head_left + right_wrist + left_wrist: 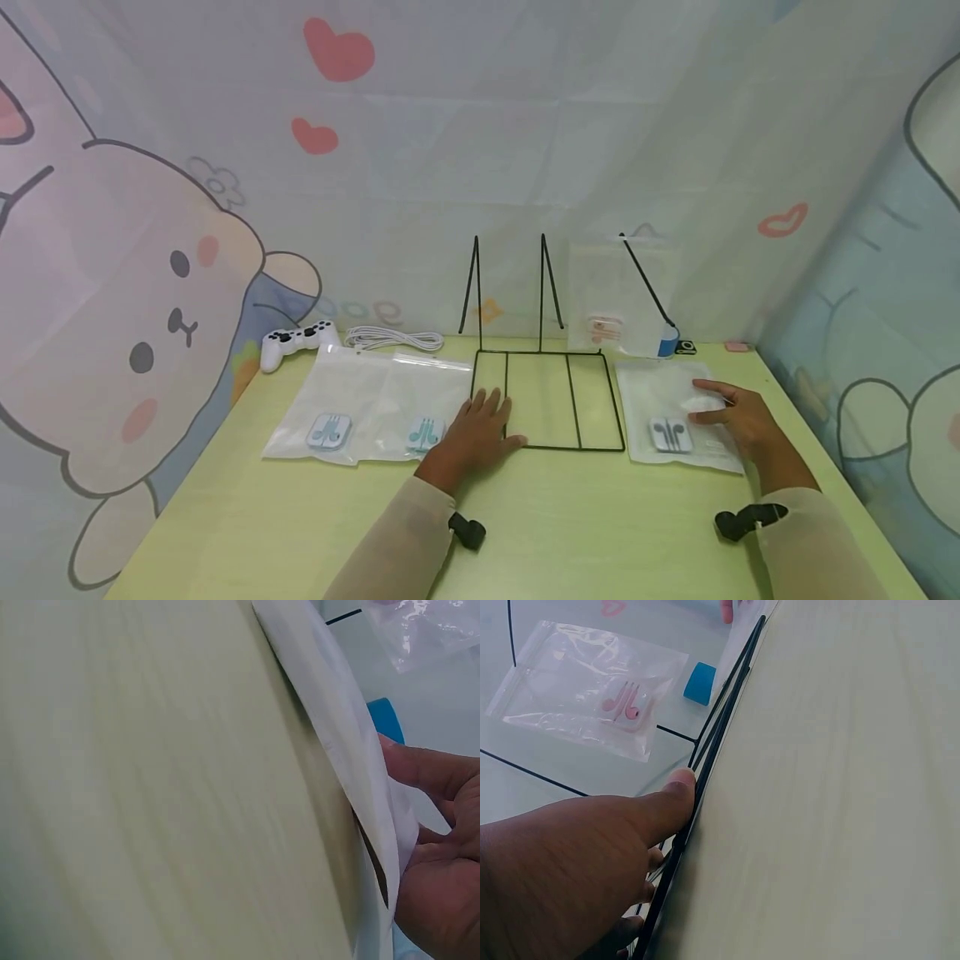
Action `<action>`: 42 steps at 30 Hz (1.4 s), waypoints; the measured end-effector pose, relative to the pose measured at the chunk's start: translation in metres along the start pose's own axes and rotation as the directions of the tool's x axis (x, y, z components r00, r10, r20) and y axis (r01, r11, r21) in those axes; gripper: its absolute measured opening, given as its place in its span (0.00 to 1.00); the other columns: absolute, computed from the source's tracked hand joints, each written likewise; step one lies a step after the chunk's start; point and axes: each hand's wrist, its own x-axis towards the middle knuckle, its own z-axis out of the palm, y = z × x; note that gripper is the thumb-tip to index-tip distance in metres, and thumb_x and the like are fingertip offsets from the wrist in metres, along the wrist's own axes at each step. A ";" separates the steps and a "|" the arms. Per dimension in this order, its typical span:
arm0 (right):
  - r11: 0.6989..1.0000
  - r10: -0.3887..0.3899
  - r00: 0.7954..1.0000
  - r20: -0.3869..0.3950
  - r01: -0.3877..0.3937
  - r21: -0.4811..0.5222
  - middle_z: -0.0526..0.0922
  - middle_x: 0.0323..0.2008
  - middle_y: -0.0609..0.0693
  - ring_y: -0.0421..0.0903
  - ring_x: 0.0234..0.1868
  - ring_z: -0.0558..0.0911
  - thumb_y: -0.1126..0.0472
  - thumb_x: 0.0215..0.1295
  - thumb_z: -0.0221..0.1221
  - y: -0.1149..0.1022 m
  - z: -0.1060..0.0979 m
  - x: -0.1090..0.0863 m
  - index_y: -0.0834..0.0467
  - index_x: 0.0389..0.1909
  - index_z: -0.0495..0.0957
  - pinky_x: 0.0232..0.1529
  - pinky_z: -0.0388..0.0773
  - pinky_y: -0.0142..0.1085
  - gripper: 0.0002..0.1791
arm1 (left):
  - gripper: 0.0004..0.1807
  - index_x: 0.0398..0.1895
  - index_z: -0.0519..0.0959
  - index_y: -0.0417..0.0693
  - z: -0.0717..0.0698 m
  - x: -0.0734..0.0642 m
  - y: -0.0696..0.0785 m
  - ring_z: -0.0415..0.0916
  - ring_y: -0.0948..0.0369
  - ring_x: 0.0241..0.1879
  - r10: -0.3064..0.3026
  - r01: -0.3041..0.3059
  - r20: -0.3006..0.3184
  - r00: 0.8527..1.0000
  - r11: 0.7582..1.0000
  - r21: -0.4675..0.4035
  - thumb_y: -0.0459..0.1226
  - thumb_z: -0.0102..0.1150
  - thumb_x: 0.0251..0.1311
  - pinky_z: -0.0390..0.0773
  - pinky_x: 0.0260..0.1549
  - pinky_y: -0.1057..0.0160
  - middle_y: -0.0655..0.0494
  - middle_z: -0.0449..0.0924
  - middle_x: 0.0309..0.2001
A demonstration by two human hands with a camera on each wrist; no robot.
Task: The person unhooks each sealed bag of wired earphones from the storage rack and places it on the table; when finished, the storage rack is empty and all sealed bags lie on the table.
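A black wire rack (573, 400) with upright prongs stands at the middle of the table. My left hand (477, 433) lies over its front left corner, fingers spread; in the left wrist view the thumb (676, 796) touches the wire. A clear zip bag (626, 283) with pink earphones hangs on the right prong. To the right of the rack lies a whitish bag (645, 392) with dark earphones in a white case (670, 435). My right hand (750, 421) rests on that bag's right side, index finger and thumb apart. In the right wrist view the bag's near edge (352, 742) bulges up from the table.
Two more bags (382, 387) with teal earphones lie left of the rack, partly behind my left hand. Behind them are a white game controller (296, 340) and a coiled white cable (393, 338). A blue-and-white roll (667, 342), a small black gadget (686, 347) and a pink item (738, 346) sit at the back right.
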 end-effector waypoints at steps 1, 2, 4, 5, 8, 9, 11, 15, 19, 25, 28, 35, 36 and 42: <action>1.000 -0.008 1.000 -0.004 0.008 0.000 0.45 0.87 0.67 0.71 0.89 0.43 0.61 0.58 0.80 0.001 0.000 0.000 0.62 0.82 0.65 0.86 0.45 0.68 0.53 | 0.45 0.89 0.57 0.45 0.000 0.000 0.000 0.43 0.39 0.90 0.001 -0.001 -0.001 1.000 1.000 0.000 0.63 0.48 0.82 0.51 0.87 0.39 0.42 0.51 0.89; 1.000 -0.016 1.000 -0.006 0.016 0.000 0.45 0.87 0.67 0.71 0.89 0.43 0.62 0.58 0.80 0.002 -0.001 0.000 0.62 0.83 0.64 0.86 0.45 0.67 0.53 | 0.45 0.88 0.58 0.45 -0.001 0.000 0.001 0.44 0.39 0.90 0.002 -0.002 -0.002 1.000 1.000 -0.001 0.63 0.48 0.81 0.51 0.87 0.39 0.42 0.51 0.89; 1.000 -0.031 0.999 -0.008 0.031 0.001 0.45 0.87 0.67 0.70 0.89 0.45 0.62 0.60 0.79 0.004 -0.003 0.000 0.62 0.84 0.62 0.86 0.46 0.66 0.54 | 0.45 0.88 0.58 0.44 -0.002 -0.001 0.002 0.44 0.39 0.90 0.004 -0.004 -0.005 1.000 1.000 -0.003 0.63 0.48 0.81 0.52 0.87 0.39 0.42 0.51 0.89; 0.999 -0.034 0.999 -0.009 0.034 0.003 0.46 0.87 0.65 0.69 0.88 0.46 0.62 0.60 0.79 0.005 -0.003 0.000 0.61 0.85 0.61 0.86 0.47 0.65 0.54 | 0.45 0.88 0.58 0.44 -0.002 -0.001 0.002 0.44 0.39 0.90 0.004 -0.004 -0.004 1.000 1.000 -0.003 0.63 0.48 0.82 0.52 0.87 0.38 0.42 0.51 0.89; 0.999 -0.041 0.999 -0.004 0.040 -0.010 0.47 0.87 0.63 0.68 0.88 0.47 0.60 0.62 0.78 0.007 -0.005 -0.003 0.59 0.86 0.59 0.86 0.45 0.66 0.55 | 0.45 0.88 0.58 0.44 -0.002 -0.001 0.002 0.44 0.39 0.90 0.006 -0.006 -0.003 1.000 1.000 -0.003 0.63 0.48 0.81 0.52 0.87 0.38 0.41 0.51 0.89; 0.999 -0.042 0.999 0.001 0.042 -0.007 0.47 0.88 0.62 0.67 0.88 0.47 0.59 0.62 0.78 0.007 -0.004 -0.004 0.58 0.87 0.58 0.86 0.44 0.67 0.56 | 0.45 0.88 0.58 0.44 -0.002 -0.001 0.002 0.44 0.39 0.90 0.005 -0.005 -0.003 1.000 1.000 -0.002 0.63 0.48 0.81 0.52 0.87 0.38 0.41 0.51 0.89; 0.999 -0.049 0.999 0.011 0.049 0.002 0.46 0.88 0.61 0.67 0.89 0.46 0.59 0.61 0.79 0.006 -0.003 -0.007 0.58 0.87 0.58 0.86 0.44 0.66 0.56 | 0.45 0.88 0.57 0.44 -0.001 0.000 0.001 0.44 0.39 0.90 0.003 -0.003 -0.001 1.000 1.000 -0.001 0.63 0.48 0.81 0.52 0.87 0.38 0.41 0.51 0.89; 0.997 -0.070 0.997 0.025 0.069 0.028 0.45 0.88 0.60 0.65 0.89 0.44 0.61 0.60 0.80 0.002 0.003 -0.009 0.58 0.87 0.58 0.87 0.46 0.62 0.57 | 0.45 0.88 0.58 0.44 0.000 0.000 -0.001 0.44 0.39 0.90 -0.003 0.003 -0.002 1.000 1.000 0.001 0.63 0.48 0.81 0.52 0.87 0.38 0.42 0.51 0.89; 0.996 -0.088 0.996 0.008 0.088 0.018 0.44 0.88 0.61 0.67 0.89 0.44 0.60 0.62 0.79 -0.002 0.007 -0.011 0.56 0.87 0.59 0.86 0.48 0.64 0.56 | 0.45 0.88 0.57 0.44 0.000 -0.001 0.000 0.43 0.39 0.90 -0.001 0.001 -0.002 1.000 1.000 -0.003 0.63 0.48 0.82 0.52 0.87 0.38 0.42 0.51 0.89; 0.991 -0.129 0.991 -0.022 0.130 0.025 0.41 0.90 0.58 0.70 0.89 0.42 0.57 0.67 0.76 -0.010 0.006 -0.012 0.53 0.87 0.60 0.86 0.46 0.67 0.52 | 0.46 0.89 0.57 0.44 -0.001 0.000 0.000 0.43 0.39 0.90 0.001 -0.001 0.000 1.000 1.000 -0.004 0.63 0.47 0.82 0.51 0.87 0.38 0.42 0.51 0.89; 0.985 -0.169 0.985 -0.038 0.171 0.039 0.44 0.90 0.54 0.66 0.90 0.45 0.58 0.68 0.76 -0.017 0.007 -0.010 0.52 0.86 0.62 0.87 0.48 0.62 0.49 | 0.45 0.88 0.58 0.44 -0.001 0.001 0.000 0.44 0.38 0.89 0.004 -0.004 -0.003 1.000 1.000 0.007 0.63 0.48 0.81 0.52 0.86 0.38 0.41 0.51 0.89; 0.939 -0.327 0.943 -0.056 0.331 0.096 0.58 0.89 0.50 0.56 0.90 0.52 0.59 0.71 0.74 -0.041 0.010 -0.010 0.55 0.83 0.68 0.85 0.59 0.40 0.43 | 0.45 0.88 0.58 0.44 -0.001 0.001 -0.001 0.45 0.37 0.89 0.012 -0.012 -0.004 1.000 1.000 0.020 0.63 0.48 0.82 0.52 0.86 0.37 0.40 0.52 0.89; 0.931 -0.341 0.938 -0.060 0.346 0.120 0.59 0.88 0.48 0.55 0.90 0.53 0.60 0.71 0.74 -0.044 0.011 -0.011 0.56 0.83 0.69 0.85 0.60 0.38 0.42 | 0.45 0.88 0.58 0.43 -0.001 0.001 -0.001 0.46 0.37 0.89 0.014 -0.014 -0.005 1.000 1.000 0.019 0.62 0.48 0.82 0.53 0.86 0.37 0.40 0.52 0.89; 0.871 -0.386 0.920 -0.074 0.390 0.299 0.65 0.85 0.43 0.55 0.90 0.54 0.68 0.70 0.72 -0.064 0.013 -0.010 0.68 0.79 0.68 0.86 0.57 0.41 0.39 | 0.45 0.88 0.58 0.43 -0.001 0.000 0.000 0.45 0.37 0.89 0.017 -0.017 -0.004 1.000 1.000 -0.004 0.63 0.48 0.82 0.52 0.86 0.37 0.40 0.52 0.89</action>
